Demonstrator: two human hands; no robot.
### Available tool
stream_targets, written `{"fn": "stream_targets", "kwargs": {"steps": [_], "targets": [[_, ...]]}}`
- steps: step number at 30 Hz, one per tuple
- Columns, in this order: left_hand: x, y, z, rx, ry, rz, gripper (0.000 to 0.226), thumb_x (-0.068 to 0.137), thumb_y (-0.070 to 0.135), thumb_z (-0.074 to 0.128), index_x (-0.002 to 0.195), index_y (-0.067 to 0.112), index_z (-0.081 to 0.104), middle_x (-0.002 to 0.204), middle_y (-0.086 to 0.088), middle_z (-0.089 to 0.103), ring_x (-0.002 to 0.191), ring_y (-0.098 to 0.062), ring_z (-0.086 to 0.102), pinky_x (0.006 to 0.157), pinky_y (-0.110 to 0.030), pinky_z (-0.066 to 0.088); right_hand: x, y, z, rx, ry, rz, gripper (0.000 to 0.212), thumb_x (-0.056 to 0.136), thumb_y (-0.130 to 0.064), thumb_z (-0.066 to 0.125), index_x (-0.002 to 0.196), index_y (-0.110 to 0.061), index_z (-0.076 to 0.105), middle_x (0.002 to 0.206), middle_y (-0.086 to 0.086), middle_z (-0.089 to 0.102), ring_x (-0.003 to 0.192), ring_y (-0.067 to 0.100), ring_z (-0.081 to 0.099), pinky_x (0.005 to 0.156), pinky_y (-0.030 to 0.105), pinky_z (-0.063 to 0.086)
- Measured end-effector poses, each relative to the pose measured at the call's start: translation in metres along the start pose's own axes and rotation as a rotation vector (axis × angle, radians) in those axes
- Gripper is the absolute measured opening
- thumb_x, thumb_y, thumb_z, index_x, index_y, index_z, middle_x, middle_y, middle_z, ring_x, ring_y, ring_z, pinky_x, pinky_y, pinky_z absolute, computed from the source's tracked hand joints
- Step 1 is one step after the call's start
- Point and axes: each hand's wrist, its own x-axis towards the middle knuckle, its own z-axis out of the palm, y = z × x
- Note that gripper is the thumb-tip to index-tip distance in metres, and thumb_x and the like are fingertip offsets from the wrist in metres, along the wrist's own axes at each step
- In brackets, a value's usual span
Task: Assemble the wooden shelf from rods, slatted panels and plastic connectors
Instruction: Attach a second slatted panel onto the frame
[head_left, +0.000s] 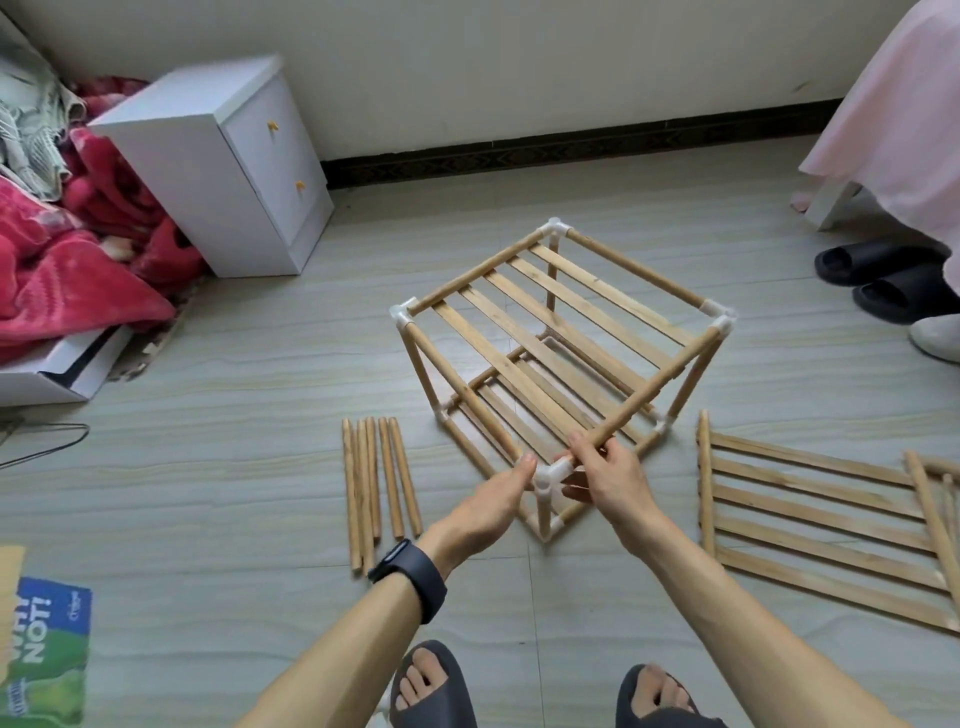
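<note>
A cube-shaped wooden shelf frame (561, 343) stands on the floor, with a slatted panel on top, another at the bottom, and white plastic connectors at its corners. At the near top corner, a white connector (551, 474) sits between my hands. My left hand (501, 493) touches its left side with fingers stretched out. My right hand (605, 470) pinches the near end of the top front rod (660, 392) right at the connector. Several loose rods (376, 483) lie left of the frame. Two spare slatted panels (810, 519) lie on the floor to the right.
A white bedside cabinet (223, 166) and red blankets (67, 249) are at the back left. Black slippers (893, 280) and pink cloth (904, 119) are at the right. A blue-green pack (44, 654) lies at the near left. My slippered feet (545, 691) are below.
</note>
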Motion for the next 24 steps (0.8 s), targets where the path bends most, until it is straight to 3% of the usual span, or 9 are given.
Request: {"fn": "stream_targets", "kwargs": {"steps": [2,5,7,9,13,16,20,22,24], "targets": [[0.001,0.0,-0.023,0.058,0.093,-0.018,0.053,0.104,0.06,0.029,0.133,0.029,0.06,0.139,0.013,0.051,0.128,-0.006,0.043,0.098,-0.021,0.031,0.012,-0.009,-0.02,-0.008,0.007,0.033,0.028,0.101,-0.036,0.061,0.101,-0.008,0.063,0.09,0.01,0.073,0.071,0.021,0.074,0.059,0.032,0.058],[0.003,-0.002,-0.069,0.032,0.461,-0.004,0.028,0.104,0.05,0.045,0.114,0.027,0.058,0.119,0.007,0.061,0.115,-0.015,0.055,0.081,-0.024,0.043,0.031,-0.025,-0.054,-0.088,0.031,0.062,0.023,0.101,-0.031,0.06,0.093,-0.01,0.061,0.082,0.01,0.069,0.063,0.019,0.068,0.061,0.041,0.062],[0.007,-0.005,-0.103,0.008,0.711,-0.038,0.039,0.102,0.048,0.051,0.126,0.018,0.055,0.132,-0.007,0.058,0.12,-0.023,0.055,0.098,-0.038,0.047,0.04,-0.032,-0.075,-0.157,0.017,0.062,0.022,0.101,-0.028,0.059,0.091,-0.009,0.059,0.08,0.011,0.066,0.064,0.02,0.065,0.064,0.044,0.062],[0.012,-0.006,-0.13,-0.009,0.821,-0.073,0.055,0.099,0.053,0.053,0.14,0.016,0.047,0.144,-0.013,0.047,0.129,-0.029,0.049,0.11,-0.047,0.041,0.044,-0.038,-0.092,-0.195,-0.03,0.068,0.022,0.103,-0.028,0.056,0.096,-0.008,0.06,0.075,0.008,0.063,0.059,0.015,0.063,0.057,0.036,0.058],[0.035,0.001,-0.147,-0.035,0.75,-0.063,0.067,0.099,0.056,0.051,0.151,0.017,0.035,0.153,-0.012,0.04,0.137,-0.029,0.043,0.113,-0.046,0.037,0.047,-0.052,-0.109,-0.279,-0.097,0.067,0.027,0.105,-0.036,0.052,0.104,-0.01,0.061,0.077,0.005,0.06,0.06,0.011,0.056,0.053,0.026,0.049],[0.05,0.003,-0.137,0.004,0.663,-0.037,0.057,0.103,0.051,0.048,0.148,0.016,0.043,0.14,-0.01,0.056,0.129,-0.029,0.052,0.107,-0.044,0.043,0.049,-0.057,-0.111,-0.404,0.027,-0.073,0.032,0.103,-0.046,0.052,0.093,-0.019,0.065,0.082,0.006,0.065,0.06,0.011,0.056,0.053,0.024,0.047],[0.048,-0.014,-0.113,0.224,0.654,-0.02,0.051,0.104,0.056,0.038,0.137,0.018,0.044,0.095,0.007,0.061,0.099,-0.023,0.06,0.081,-0.039,0.046,0.051,-0.055,-0.11,-0.525,0.35,-0.201,0.04,0.1,-0.055,0.051,0.121,-0.025,0.069,0.104,0.002,0.073,0.096,0.024,0.066,0.084,0.038,0.052],[0.042,-0.021,-0.104,0.345,0.693,-0.017,0.048,0.103,0.058,0.033,0.127,0.018,0.045,0.086,0.008,0.06,0.08,-0.012,0.058,0.063,-0.031,0.041,0.051,-0.051,-0.104,-0.678,0.503,-0.266,0.046,0.102,-0.049,0.05,0.133,-0.017,0.06,0.125,0.01,0.063,0.117,0.03,0.056,0.097,0.041,0.044],[0.035,-0.024,-0.094,0.446,0.713,-0.021,0.045,0.103,0.058,0.031,0.115,0.019,0.048,0.082,0.005,0.064,0.072,-0.003,0.052,0.058,-0.021,0.03,0.04,-0.047,-0.085,-0.841,0.588,-0.427,0.042,0.1,-0.041,0.054,0.13,-0.012,0.058,0.131,0.014,0.055,0.121,0.034,0.047,0.098,0.044,0.04]]}}
